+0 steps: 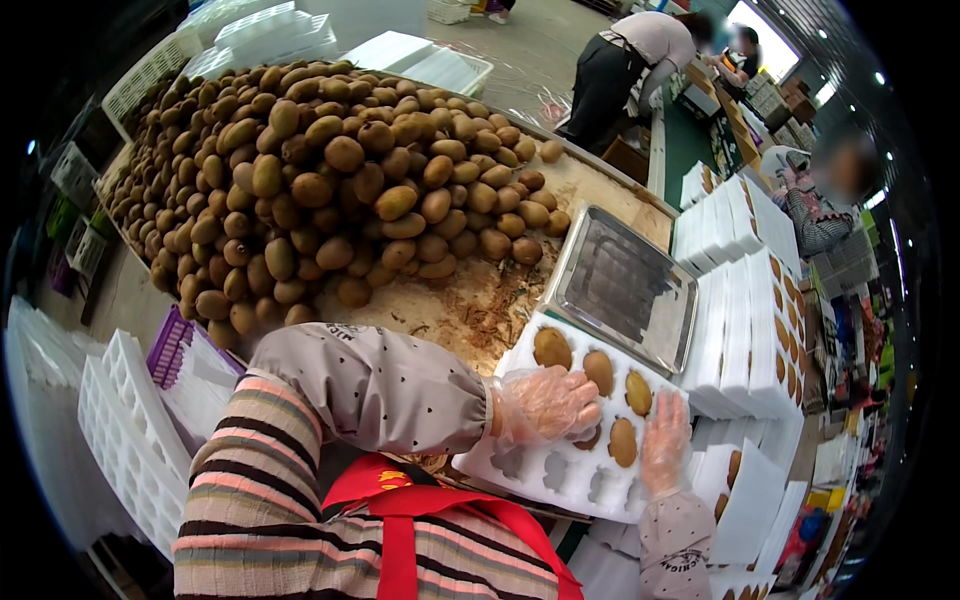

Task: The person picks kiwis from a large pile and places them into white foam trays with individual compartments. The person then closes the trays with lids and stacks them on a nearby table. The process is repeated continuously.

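Note:
A white foam tray [555,491] with shaped hollows lies before me. Kiwifruits [622,442] fill several of its upper and middle hollows, while hollows along the near row stand empty. My left hand [551,405], in a clear plastic glove, rests over the middle of the tray and partly covers a kiwifruit; whether it grips anything is hidden. Also gloved, my right hand [666,442] lies at the tray's right side with its fingers extended, beside the fruit. Beyond the tray is a metal-topped scale [622,277]. A large heap of loose kiwifruits [337,180] covers the table's left and back.
Stacked foam trays with kiwifruits [750,337] border the right side. Empty foam trays [131,420] and a purple crate [169,345] are at the left. Plant debris lies on the wooden table [420,307]. A co-worker [626,67] bends beside a green conveyor [679,142].

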A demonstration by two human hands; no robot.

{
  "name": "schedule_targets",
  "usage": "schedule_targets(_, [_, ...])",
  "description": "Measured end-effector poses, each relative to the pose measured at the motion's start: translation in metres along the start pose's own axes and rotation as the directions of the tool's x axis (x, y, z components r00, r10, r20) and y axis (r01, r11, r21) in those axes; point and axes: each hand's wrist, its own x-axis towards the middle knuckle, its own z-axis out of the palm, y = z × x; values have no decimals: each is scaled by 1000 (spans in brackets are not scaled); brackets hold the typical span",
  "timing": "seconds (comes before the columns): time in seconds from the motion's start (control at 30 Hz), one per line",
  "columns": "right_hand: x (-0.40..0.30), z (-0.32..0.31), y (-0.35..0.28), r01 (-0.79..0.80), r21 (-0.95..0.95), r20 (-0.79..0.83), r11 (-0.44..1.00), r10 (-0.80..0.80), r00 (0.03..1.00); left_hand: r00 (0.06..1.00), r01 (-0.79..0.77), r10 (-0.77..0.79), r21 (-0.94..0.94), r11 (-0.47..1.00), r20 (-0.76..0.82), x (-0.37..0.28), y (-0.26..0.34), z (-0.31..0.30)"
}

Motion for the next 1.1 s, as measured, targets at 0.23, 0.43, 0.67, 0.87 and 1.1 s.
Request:
schedule_targets(0.23, [-3, -6, -45, 185, -709, 156, 681, -105, 982, 911, 377, -412, -336, 863, -34, -15, -64, -59])
schedule_targets(0.43, [94, 101, -184, 505, -280, 280, 816, -434, 856, 514, 795, -851, 429, 429, -103, -122, -213, -90])
schedule_targets(0.67, [238, 340, -189, 398, -586, 430, 706, -146, 891, 425, 905, -895, 49, 422, -137, -131, -187, -77])
schedule_targets(0.87, [232, 416, -163, 127, -495, 65, 860, -109, 992, -55, -91, -954, -953, -290, 296, -197, -111, -60])
schedule_targets(1.1, [133, 199, -264, -119, 411, 658, 904, -204, 725, 278, -368, -870, -792, -488, 407, -159, -67, -80])
